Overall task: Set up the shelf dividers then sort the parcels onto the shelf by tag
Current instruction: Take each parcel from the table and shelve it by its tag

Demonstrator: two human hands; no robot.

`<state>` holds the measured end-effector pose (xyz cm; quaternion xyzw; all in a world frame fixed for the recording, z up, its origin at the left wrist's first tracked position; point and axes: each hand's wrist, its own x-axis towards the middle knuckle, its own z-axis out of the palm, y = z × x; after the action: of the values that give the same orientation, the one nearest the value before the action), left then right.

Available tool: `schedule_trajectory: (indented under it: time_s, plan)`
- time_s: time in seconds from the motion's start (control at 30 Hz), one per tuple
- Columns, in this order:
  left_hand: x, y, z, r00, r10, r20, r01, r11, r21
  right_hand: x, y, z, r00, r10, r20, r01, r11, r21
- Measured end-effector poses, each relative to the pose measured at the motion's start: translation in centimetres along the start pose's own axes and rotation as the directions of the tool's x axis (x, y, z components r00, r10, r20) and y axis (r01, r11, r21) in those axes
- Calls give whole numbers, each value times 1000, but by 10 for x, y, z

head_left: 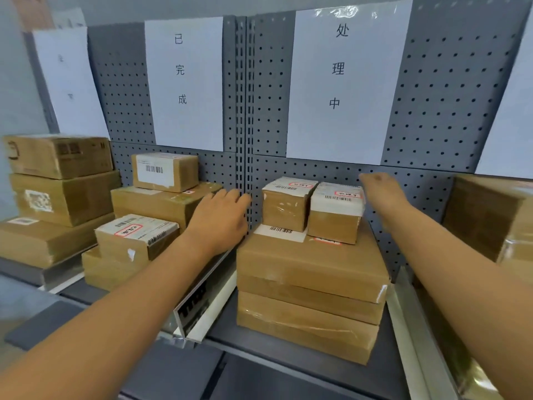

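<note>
Between both hands (222,215), two small parcels (313,210), untouched, stacked atop larger boxes (308,284)

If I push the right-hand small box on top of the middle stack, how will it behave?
The small box looks like stiff cardboard, so it should hold its shape. It sits flat on the large box, so it would probably slide rather than tip. It touches or nearly touches its neighbour box, which a leftward push would likely move too.

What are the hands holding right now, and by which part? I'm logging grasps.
Nothing is held. The left hand reaches open toward the pegboard; the right hand, blurred, hovers beside the small parcels.
</note>
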<state>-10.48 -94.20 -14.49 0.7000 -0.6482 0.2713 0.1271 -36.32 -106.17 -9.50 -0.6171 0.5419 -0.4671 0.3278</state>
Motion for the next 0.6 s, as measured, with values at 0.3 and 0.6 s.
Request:
schedule_trajectory:
  time_s: [0.3,0.6]
  plan:
    - [-80,-7,-33,983,-174,66,169,983,71,-94,-35,51,628,-644,437,755,641,-140]
    - [-234,-64,-92,864,-473,174,409,860,304,-217,-38,152,164,-645,747,972,236,-10]
